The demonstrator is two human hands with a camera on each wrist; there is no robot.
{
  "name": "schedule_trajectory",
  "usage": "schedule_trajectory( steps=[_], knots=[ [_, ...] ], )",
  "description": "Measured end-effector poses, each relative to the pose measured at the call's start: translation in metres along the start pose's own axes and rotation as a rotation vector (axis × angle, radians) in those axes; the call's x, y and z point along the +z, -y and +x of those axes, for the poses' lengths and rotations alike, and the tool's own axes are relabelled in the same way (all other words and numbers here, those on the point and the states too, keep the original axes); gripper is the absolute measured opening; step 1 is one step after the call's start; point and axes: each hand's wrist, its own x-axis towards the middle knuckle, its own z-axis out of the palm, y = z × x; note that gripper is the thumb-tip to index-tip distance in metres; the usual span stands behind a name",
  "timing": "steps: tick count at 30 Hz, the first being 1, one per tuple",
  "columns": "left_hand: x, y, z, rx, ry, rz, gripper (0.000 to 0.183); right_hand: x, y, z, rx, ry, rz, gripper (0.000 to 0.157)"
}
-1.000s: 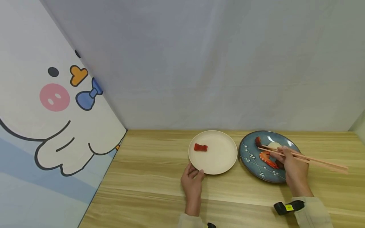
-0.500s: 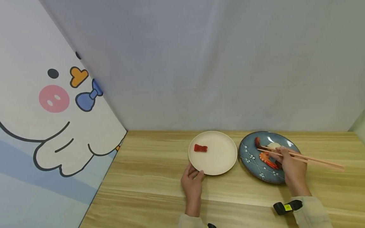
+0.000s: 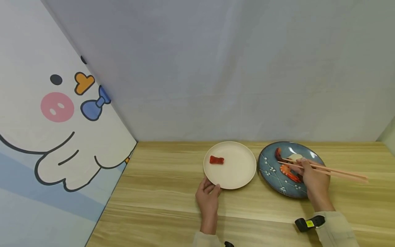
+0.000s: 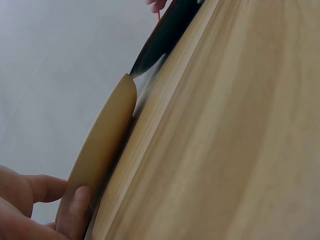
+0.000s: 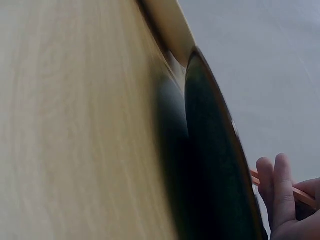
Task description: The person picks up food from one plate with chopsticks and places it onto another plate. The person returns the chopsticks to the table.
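Note:
My left hand (image 3: 208, 199) holds the near-left rim of a cream plate (image 3: 237, 169). In the left wrist view the thumb and fingers are at that plate's edge. A small red strip of food (image 3: 216, 160) lies on the plate's left part. My right hand (image 3: 314, 180) holds a pair of pinkish chopsticks (image 3: 342, 173) over a blue plate (image 3: 266, 176) with white blossoms. Their tips are at the lower end of a curved dark red food piece (image 3: 278, 154); whether they pinch it I cannot tell. Below the tips lies an orange shrimp (image 3: 289, 173). The hand partly covers a pale round piece (image 3: 295, 157).
The two plates stand side by side near the back of the wooden table (image 3: 160, 192). Behind rises a grey curtain (image 3: 240, 68); at left is a panel with a cartoon figure (image 3: 58, 106). A black wrist strap (image 3: 318, 221) is on the right wrist.
My right hand and the chopsticks have shifted slightly left, and the dark red piece has shifted slightly left too. The left hand keeps its place at the cream plate.

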Motion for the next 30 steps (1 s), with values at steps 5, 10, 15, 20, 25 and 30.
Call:
schedule_trajectory(
  steps=[5, 10, 15, 20, 25, 30],
  knots=[
    [-0.001, 0.000, 0.000, 0.001, 0.006, 0.001, 0.061, -0.001, -0.001, 0.000, 0.008, -0.008, -0.107, 0.022],
    [-0.001, -0.002, -0.001, -0.005, 0.015, -0.009, 0.061, 0.000, -0.001, -0.001, -0.018, 0.003, -0.211, 0.030],
    [0.000, -0.003, -0.001, -0.003, 0.014, -0.011, 0.061, 0.002, 0.002, -0.005, -0.059, 0.014, -0.290, 0.038],
    [-0.001, -0.004, -0.002, -0.006, 0.017, -0.024, 0.062, 0.005, 0.006, -0.011, -0.115, 0.037, -0.398, 0.045],
    [-0.002, -0.005, -0.004, -0.001, 0.022, -0.032, 0.061, 0.004, 0.009, -0.013, -0.133, 0.054, -0.456, 0.047],
    [-0.003, -0.006, -0.005, -0.003, 0.022, -0.024, 0.061, 0.003, 0.012, -0.013, -0.128, 0.066, -0.524, 0.049]
  ],
)
